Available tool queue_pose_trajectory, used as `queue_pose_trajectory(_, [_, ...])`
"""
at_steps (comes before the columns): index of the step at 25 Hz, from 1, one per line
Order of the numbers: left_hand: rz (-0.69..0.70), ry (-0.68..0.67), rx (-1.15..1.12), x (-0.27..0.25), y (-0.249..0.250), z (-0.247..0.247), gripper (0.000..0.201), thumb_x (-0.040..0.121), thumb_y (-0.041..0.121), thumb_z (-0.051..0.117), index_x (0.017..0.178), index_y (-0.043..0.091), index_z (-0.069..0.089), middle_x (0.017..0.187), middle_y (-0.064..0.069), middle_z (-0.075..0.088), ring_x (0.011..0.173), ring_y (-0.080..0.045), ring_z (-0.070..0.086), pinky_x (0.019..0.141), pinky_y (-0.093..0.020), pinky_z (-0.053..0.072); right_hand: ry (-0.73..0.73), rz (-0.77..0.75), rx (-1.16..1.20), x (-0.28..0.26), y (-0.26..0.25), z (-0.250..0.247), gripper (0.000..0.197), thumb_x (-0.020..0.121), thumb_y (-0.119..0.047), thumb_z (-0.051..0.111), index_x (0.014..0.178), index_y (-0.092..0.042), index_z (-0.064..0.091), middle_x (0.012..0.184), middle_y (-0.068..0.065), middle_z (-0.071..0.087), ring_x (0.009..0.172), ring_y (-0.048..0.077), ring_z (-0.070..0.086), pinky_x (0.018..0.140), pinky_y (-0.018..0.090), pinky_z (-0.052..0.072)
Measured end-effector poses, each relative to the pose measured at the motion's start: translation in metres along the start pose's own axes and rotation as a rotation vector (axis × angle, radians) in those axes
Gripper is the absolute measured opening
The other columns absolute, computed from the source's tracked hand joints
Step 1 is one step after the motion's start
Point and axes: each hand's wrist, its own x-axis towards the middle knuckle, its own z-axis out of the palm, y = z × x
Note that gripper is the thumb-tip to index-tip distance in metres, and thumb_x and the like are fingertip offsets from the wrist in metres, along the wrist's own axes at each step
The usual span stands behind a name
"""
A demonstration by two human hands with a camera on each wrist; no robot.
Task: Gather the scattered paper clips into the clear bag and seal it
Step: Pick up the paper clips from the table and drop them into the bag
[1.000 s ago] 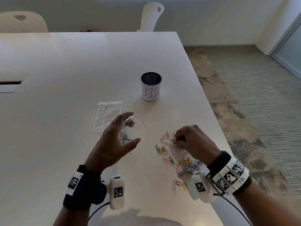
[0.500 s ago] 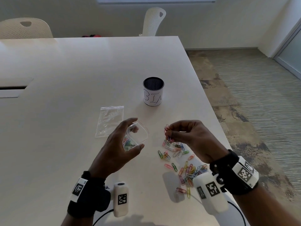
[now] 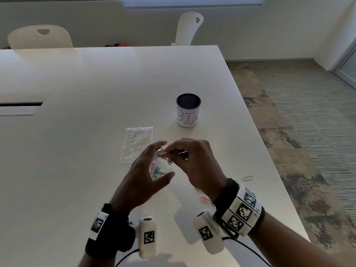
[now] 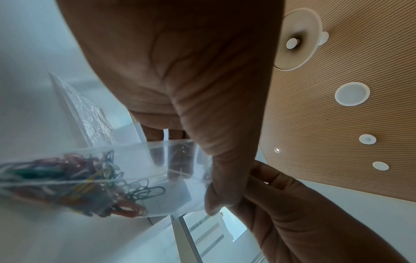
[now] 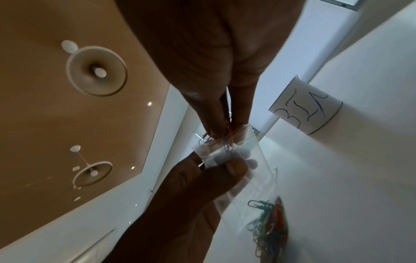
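Spare bag [image 3: 137, 143] flat on table [image 3: 77, 151], far left. Left hand [image 3: 143, 176] curled round clear bag [image 3: 159, 166], mouth held open above table; coloured clips [image 4: 74, 185] heaped at bottom. Right hand [image 3: 194, 162] pinched on clips [image 3: 169, 159] at bag mouth. Bin [image 3: 188, 110] behind. Stray clips [image 3: 247, 177] at right.

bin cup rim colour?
Black mesh rim on the bin cup, above a white paper wrap with handwritten letters; clearest in the head view.
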Motion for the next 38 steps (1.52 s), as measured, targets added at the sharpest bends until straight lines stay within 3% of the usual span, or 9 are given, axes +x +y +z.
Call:
queue_pose_trajectory(4, [-0.005, 0.011, 0.000, -0.001, -0.001, 0.000, 0.081, 0.086, 0.030, 0.085, 0.154, 0.036, 0.040, 0.145, 0.008, 0.060, 0.126, -0.016, 0.063, 0.104, -0.044, 0.058, -0.059, -0.040, -0.064, 0.001, -0.005, -0.002, 0.020, 0.093, -0.006, 0.074, 0.112, -0.010, 0.081, 0.107, 0.004, 0.082, 0.095, 0.008, 0.078, 0.084, 0.021, 0.062])
queue_pose_trajectory(9, [-0.001, 0.014, 0.001, 0.000, 0.000, -0.001, 0.079, 0.087, 0.032, 0.084, 0.153, 0.036, 0.041, 0.134, 0.009, 0.064, 0.122, -0.012, 0.064, 0.099, -0.033, 0.059, -0.002, -0.090, -0.116, 0.004, -0.008, -0.014, 0.016, 0.090, -0.005, 0.077, 0.104, -0.011, 0.082, 0.096, 0.002, 0.082, 0.084, 0.006, 0.077, 0.080, 0.023, 0.062])
queue_pose_trajectory(12, [0.009, 0.025, -0.019, -0.001, -0.003, -0.001, 0.079, 0.087, 0.029, 0.085, 0.154, 0.034, 0.042, 0.127, 0.011, 0.065, 0.129, -0.009, 0.062, 0.101, -0.017, 0.051, 0.061, 0.014, -0.191, 0.004, 0.010, -0.036, 0.013, 0.089, -0.005, 0.078, 0.099, -0.013, 0.082, 0.088, -0.002, 0.080, 0.076, 0.005, 0.074, 0.077, 0.028, 0.063])
queue_pose_trajectory(16, [0.008, 0.029, -0.031, 0.001, -0.005, -0.003, 0.079, 0.087, 0.028, 0.085, 0.154, 0.033, 0.042, 0.127, 0.011, 0.065, 0.130, -0.006, 0.061, 0.097, -0.005, 0.046, -0.129, 0.235, -0.324, -0.011, 0.042, -0.059, 0.015, 0.092, -0.014, 0.077, 0.106, -0.016, 0.081, 0.096, -0.004, 0.078, 0.083, 0.006, 0.073, 0.082, 0.033, 0.063])
queue_pose_trajectory(20, [0.017, 0.022, -0.019, 0.003, -0.005, -0.002, 0.080, 0.087, 0.028, 0.085, 0.155, 0.031, 0.042, 0.128, 0.010, 0.065, 0.128, -0.004, 0.061, 0.094, -0.005, 0.049, -0.413, 0.313, -0.483, -0.027, 0.055, -0.060, 0.059, 0.083, -0.044, 0.082, 0.136, -0.025, 0.064, 0.133, -0.005, 0.062, 0.118, 0.013, 0.060, 0.099, 0.031, 0.053])
queue_pose_trajectory(23, [0.019, 0.008, -0.012, 0.002, -0.004, -0.001, 0.081, 0.087, 0.028, 0.085, 0.155, 0.032, 0.041, 0.128, 0.010, 0.065, 0.128, -0.006, 0.062, 0.094, -0.010, 0.052, -0.467, 0.278, -0.593, -0.034, 0.056, -0.053, 0.075, 0.076, -0.057, 0.082, 0.142, -0.032, 0.056, 0.138, -0.008, 0.054, 0.125, 0.014, 0.047, 0.105, 0.031, 0.047])
queue_pose_trajectory(26, [0.022, 0.006, -0.018, 0.002, -0.004, -0.001, 0.081, 0.087, 0.028, 0.085, 0.154, 0.032, 0.042, 0.128, 0.009, 0.065, 0.130, -0.008, 0.061, 0.097, -0.020, 0.055, -0.485, 0.230, -0.638, -0.038, 0.052, -0.042, 0.057, 0.079, -0.054, 0.081, 0.129, -0.032, 0.063, 0.130, -0.008, 0.056, 0.119, 0.013, 0.049, 0.099, 0.030, 0.050])
queue_pose_trajectory(31, [0.025, 0.009, -0.031, 0.000, -0.004, -0.004, 0.080, 0.085, 0.037, 0.083, 0.154, 0.035, 0.041, 0.128, 0.013, 0.064, 0.127, -0.006, 0.062, 0.098, -0.023, 0.057, -0.415, 0.164, -0.636, -0.042, 0.051, -0.033, 0.008, 0.097, -0.024, 0.068, 0.103, -0.022, 0.073, 0.113, -0.005, 0.065, 0.106, 0.016, 0.061, 0.085, 0.028, 0.054])
queue_pose_trajectory(38, [0.024, 0.013, -0.045, -0.002, -0.002, -0.004, 0.079, 0.082, 0.041, 0.079, 0.152, 0.037, 0.042, 0.127, 0.015, 0.064, 0.122, -0.007, 0.064, 0.100, -0.029, 0.058, -0.586, 0.148, -0.714, -0.046, 0.043, -0.047, 0.044, 0.088, -0.037, 0.077, 0.130, -0.031, 0.066, 0.130, -0.008, 0.058, 0.115, 0.014, 0.056, 0.092, 0.030, 0.054])
